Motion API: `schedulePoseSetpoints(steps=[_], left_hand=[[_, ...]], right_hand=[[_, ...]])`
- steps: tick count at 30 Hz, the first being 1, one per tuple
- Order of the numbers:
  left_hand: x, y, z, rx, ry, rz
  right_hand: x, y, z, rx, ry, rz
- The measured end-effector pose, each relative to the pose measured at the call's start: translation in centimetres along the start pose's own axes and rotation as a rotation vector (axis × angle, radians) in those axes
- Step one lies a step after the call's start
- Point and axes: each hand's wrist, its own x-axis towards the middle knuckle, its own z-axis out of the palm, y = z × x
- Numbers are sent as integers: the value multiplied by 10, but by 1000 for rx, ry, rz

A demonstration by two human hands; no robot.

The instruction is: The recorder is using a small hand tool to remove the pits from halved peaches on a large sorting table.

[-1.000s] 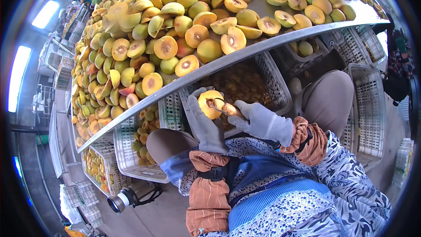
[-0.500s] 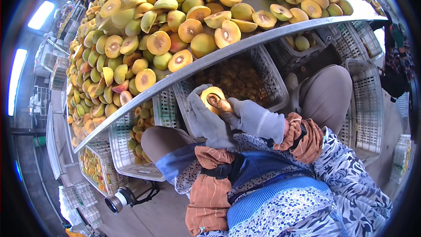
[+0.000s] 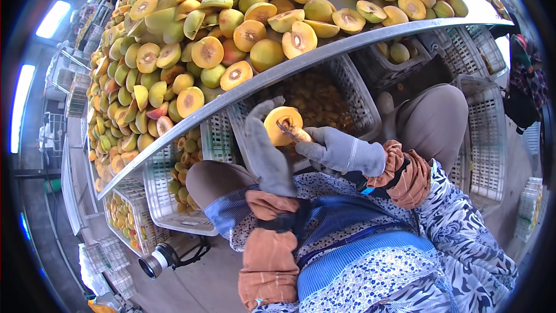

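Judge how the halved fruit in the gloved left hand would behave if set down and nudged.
The fruit half probably sits steady on its flat cut face but rocks on its rounded back. Its moist-looking flesh may slip against the left hand and seems likely to bruise.

Narrow gap between table rim (image 3: 324,58) overhead and white crate (image 3: 353,90) below.

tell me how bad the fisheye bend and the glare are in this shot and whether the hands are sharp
Head view: the table edge, surely straight, bows into an arc, and a black rim rings the frame. Ceiling lights at far left blow out to white. The centre is sharp: the gloved left hand, the right hand and the halved fruit show clearly; detail softens toward the rim.
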Motion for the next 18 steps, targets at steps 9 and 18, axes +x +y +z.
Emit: schedulePoseSetpoints(steps=[9,18], left_hand=[[-7,13,11,-95,265,-269],[4,21,-2,188,-210,-287]], right_hand=[[6,15,-10,-296,-82,-128],[-9,-5,-14,28,-259,290]])
